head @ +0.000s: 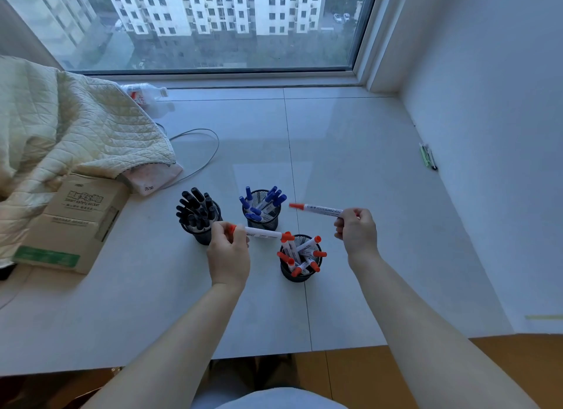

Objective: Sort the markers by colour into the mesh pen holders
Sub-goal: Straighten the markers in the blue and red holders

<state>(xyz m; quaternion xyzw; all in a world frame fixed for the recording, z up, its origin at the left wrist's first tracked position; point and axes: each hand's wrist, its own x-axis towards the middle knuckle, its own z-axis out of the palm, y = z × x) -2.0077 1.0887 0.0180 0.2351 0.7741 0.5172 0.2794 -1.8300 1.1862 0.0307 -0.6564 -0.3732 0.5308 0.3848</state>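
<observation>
On the worktop (pixel 350 165), 3 holders; landmark: red holder (pixel 300 270). Left hand (pixel 229 253) grips 1 red marker (pixel 263 234) just left of it; right hand (pixel 355 230) grips another (pixel 316 209) above-right. Either could nudge the crowded, light holder over.

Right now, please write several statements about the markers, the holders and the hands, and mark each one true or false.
1. Each hand holds a red-capped marker. True: the left hand grips one marker, the right hand another.
2. The holder with red markers stands nearest the person. True.
3. The blue markers are in the leftmost holder. False: the leftmost holder has black markers; the blue ones are in the middle holder.
4. The cardboard box lies right of the holders. False: it lies left.
5. Loose markers lie between the holders. False: none show there.
</observation>
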